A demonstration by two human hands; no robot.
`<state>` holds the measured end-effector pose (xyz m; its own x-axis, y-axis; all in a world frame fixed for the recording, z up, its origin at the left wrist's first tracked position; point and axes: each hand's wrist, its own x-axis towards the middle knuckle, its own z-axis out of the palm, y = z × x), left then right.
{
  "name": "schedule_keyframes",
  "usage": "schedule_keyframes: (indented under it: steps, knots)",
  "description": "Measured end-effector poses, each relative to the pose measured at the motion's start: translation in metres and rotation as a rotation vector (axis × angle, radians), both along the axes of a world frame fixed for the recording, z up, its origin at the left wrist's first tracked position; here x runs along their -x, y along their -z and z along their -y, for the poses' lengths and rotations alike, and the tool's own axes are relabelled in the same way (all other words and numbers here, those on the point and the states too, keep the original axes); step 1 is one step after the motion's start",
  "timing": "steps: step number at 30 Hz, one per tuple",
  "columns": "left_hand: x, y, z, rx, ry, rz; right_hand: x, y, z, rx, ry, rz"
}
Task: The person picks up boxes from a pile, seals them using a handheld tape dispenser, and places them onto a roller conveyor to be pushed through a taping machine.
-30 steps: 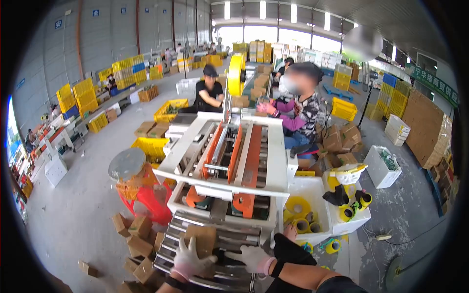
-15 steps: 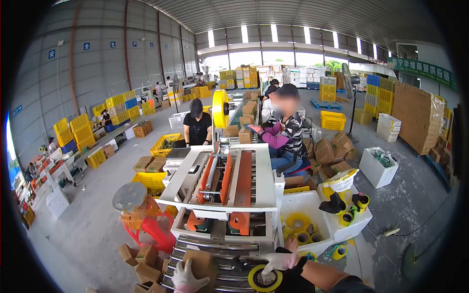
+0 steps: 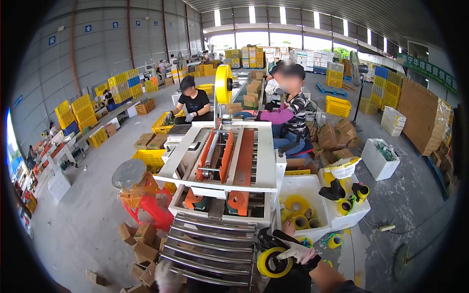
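Note:
My right hand [image 3: 296, 252], in a white glove, grips a tape dispenser [image 3: 266, 239] with a roll of yellow tape [image 3: 264, 263], beside the right edge of the roller conveyor [image 3: 210, 250]. Low on the left, my gloved left hand [image 3: 167, 278] is smeared by motion and its fingers cannot be made out. It is at the conveyor's left edge, close to a pile of small cardboard boxes [image 3: 145, 251] on the floor. Ahead of the rollers is a white carton-sealing machine [image 3: 264, 171] with a large yellow tape reel [image 3: 223, 93] on top.
A red stool [image 3: 155, 210] stands left of the machine. At right, a white foam bin [image 3: 320, 195] holds tape rolls. Two co-workers, one in black [image 3: 195, 103] and one with purple sleeves [image 3: 273, 116], sit beyond the machine. A bare foot [image 3: 288, 227] rests near the bin.
The cardboard box under my left hand has left the rollers, and that hand has moved down and left. My right hand with the tape dispenser has shifted right and slightly up.

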<state>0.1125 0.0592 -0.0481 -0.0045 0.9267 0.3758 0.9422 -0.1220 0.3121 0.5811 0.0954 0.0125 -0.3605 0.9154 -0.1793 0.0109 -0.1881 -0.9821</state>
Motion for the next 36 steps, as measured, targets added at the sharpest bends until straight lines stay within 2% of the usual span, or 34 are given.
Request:
schedule_keyframes:
  steps: [1,2,3,4,5,6,7,8,10,11,12,14,17,20,21,23,28,30,31,32,34,35,36]
  knots:
    - [-0.033,0.014,-0.007,0.028,0.032,0.021,0.000,-0.003,-0.001,0.011,-0.039,0.070]
    - [-0.061,0.016,-0.013,-0.016,0.123,-0.040,0.001,-0.002,0.001,0.077,-0.053,-0.017]
    - [-0.060,0.059,-0.028,0.169,0.226,-0.075,0.003,-0.002,0.002,0.140,-0.068,-0.104]
    - [-0.082,0.065,-0.031,0.201,0.222,-0.124,0.004,-0.002,0.001,0.201,-0.083,-0.192]
    - [-0.099,0.074,-0.031,0.241,0.223,-0.111,0.005,-0.006,0.003,0.170,-0.080,-0.143]
    - [-0.117,0.052,-0.023,-0.112,0.267,-0.221,0.005,-0.013,0.005,0.134,-0.079,-0.094]
    - [-0.112,0.091,-0.029,0.050,0.239,-0.256,0.004,-0.017,0.005,0.101,-0.075,-0.043]
    - [-0.116,0.096,-0.029,0.223,0.214,-0.290,0.003,-0.015,0.007,0.132,-0.068,-0.093]
    - [-0.111,0.105,-0.027,0.300,0.221,-0.152,-0.005,-0.001,0.005,0.145,-0.067,-0.155]
    - [-0.111,0.103,-0.028,0.297,0.221,-0.127,-0.007,0.006,0.003,0.128,-0.074,-0.171]
    - [-0.111,0.101,-0.028,0.274,0.227,-0.119,-0.010,0.005,0.006,0.276,-0.022,-0.252]
    - [-0.112,0.095,-0.028,0.276,0.231,-0.125,-0.020,0.040,-0.002,0.087,-0.061,-0.204]
    - [-0.113,0.096,-0.028,0.274,0.220,-0.129,-0.020,0.050,-0.004,0.083,-0.028,-0.207]
    - [-0.113,0.092,-0.028,0.249,0.230,-0.108,-0.020,0.058,-0.004,-0.048,0.003,-0.141]
    - [-0.114,0.092,-0.029,0.245,0.228,-0.095,-0.022,0.064,-0.005,0.018,0.004,-0.192]
    - [-0.115,0.088,-0.029,0.251,0.224,-0.097,-0.011,0.033,-0.002,0.075,0.023,-0.254]
    - [-0.115,0.091,-0.031,0.264,0.217,-0.075,-0.007,0.027,-0.003,0.103,0.031,-0.276]
    - [-0.117,0.094,-0.036,0.246,0.156,0.068,-0.007,0.024,0.002,0.149,0.055,-0.238]
    - [-0.118,0.095,-0.040,0.124,0.157,0.186,-0.004,0.022,0.003,0.155,0.074,-0.264]
    - [-0.122,0.088,-0.046,0.163,0.163,0.353,0.001,0.019,0.004,0.163,0.089,-0.288]
    - [-0.134,0.069,-0.062,0.638,0.125,1.107,0.007,0.020,0.006,0.130,0.065,-0.260]
    - [-0.137,0.055,-0.069,0.887,0.270,1.439,0.010,0.022,0.004,0.080,0.024,-0.209]
    - [-0.140,0.033,-0.074,1.020,0.354,1.609,0.014,0.023,-0.001,0.021,-0.020,-0.161]
